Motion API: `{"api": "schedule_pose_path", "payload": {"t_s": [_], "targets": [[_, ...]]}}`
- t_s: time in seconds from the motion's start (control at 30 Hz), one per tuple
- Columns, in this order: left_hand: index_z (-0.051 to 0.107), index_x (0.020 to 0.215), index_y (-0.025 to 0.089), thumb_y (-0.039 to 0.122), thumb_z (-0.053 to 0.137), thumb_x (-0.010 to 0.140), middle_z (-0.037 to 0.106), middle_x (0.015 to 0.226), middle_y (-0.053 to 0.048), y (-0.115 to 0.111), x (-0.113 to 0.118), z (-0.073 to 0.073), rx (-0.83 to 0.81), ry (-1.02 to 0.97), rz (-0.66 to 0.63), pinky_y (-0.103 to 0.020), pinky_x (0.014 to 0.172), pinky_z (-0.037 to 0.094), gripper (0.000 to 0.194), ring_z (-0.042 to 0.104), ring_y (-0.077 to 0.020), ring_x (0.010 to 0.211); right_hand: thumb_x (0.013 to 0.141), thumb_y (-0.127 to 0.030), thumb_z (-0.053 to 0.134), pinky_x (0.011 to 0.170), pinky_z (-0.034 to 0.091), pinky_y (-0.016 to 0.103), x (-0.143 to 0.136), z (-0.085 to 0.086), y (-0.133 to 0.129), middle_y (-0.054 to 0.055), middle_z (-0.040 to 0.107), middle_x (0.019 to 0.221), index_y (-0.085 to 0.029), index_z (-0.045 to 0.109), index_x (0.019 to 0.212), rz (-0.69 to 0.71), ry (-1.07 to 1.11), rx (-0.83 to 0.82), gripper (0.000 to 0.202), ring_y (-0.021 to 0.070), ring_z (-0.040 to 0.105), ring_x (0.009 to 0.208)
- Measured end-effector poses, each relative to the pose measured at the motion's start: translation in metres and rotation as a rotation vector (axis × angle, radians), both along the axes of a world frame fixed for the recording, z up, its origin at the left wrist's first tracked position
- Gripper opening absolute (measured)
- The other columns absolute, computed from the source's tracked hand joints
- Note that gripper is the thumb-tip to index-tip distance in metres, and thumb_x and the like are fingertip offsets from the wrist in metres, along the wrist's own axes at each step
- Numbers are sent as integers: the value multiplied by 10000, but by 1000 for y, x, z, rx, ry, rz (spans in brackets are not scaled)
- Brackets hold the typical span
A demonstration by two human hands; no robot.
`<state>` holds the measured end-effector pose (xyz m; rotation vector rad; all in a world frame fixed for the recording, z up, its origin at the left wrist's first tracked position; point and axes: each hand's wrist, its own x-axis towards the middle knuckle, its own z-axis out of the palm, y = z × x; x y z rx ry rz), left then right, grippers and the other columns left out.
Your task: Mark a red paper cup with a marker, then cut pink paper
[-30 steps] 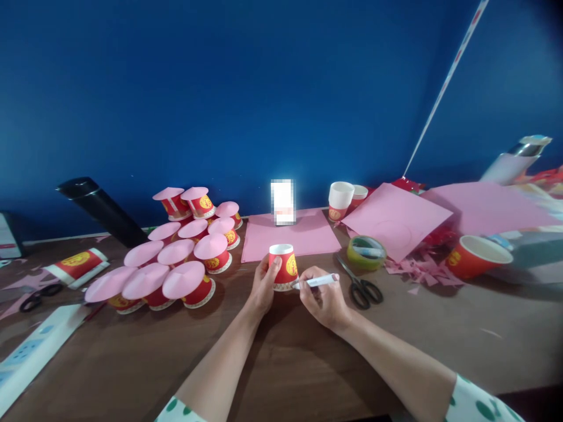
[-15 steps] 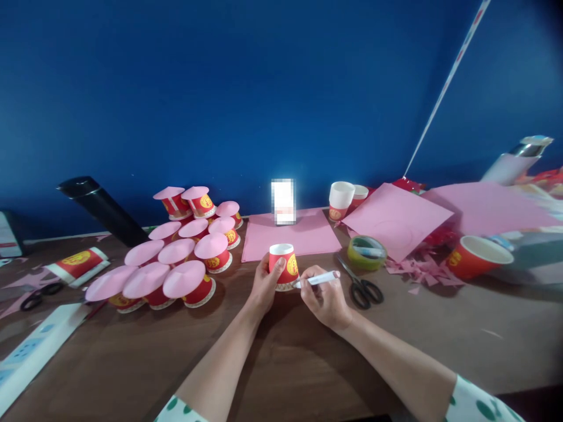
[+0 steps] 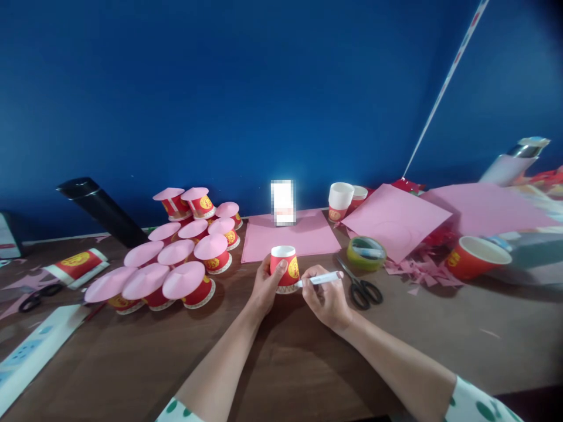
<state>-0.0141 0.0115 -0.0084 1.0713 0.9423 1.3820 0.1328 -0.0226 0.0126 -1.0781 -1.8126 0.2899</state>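
Upside down on the counter [image 3: 281, 363], the red paper cup [image 3: 285, 268] sits clasped in the left hand [image 3: 265, 287], thumb across its side. Just beside it, the right hand [image 3: 326, 302] fingers grip a white marker [image 3: 319, 279], tip touching the cup's lower edge.

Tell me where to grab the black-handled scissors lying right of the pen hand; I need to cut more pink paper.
Take the scissors by the two black finger loops, the end nearest you, coming from the front edge of the table. The blades point away toward the tape roll, and they lie flat, so the loops are the safe, open part. The right hand is close beside them.
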Motion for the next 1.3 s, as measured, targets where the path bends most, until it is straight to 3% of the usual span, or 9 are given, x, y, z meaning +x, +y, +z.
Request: {"api": "schedule_pose_path", "payload": {"t_s": [0.7,0.93,1.3], "targets": [[594,883,162,403,622,716,589,704,-1,2,0,-1,5,-35,38,-229,627,413,295,541,-120,639,808,-224,451,477,360,213,1,-2,1,-25,519,570,-191,492,719,68,34,-73,103,87,434,428],[585,941,171,448,533,773,614,784,-23,0,2,2,-5,-6,44,-241,655,422,328,558,-139,699,819,-211,456,553,390,218,0,-1,0,-8,554,617,-185,508,741,63,-10,-29,97,98,476,496],[561,947,170,423,606,725,606,778,-18,0,2,-2,7,37,28,-247,659,443,339,567,-133,682,822,-222,451,578,400,217,0,-3,1,-4,569,629,-181,516,745,31,-2,-2,109,99,495,507]]}}
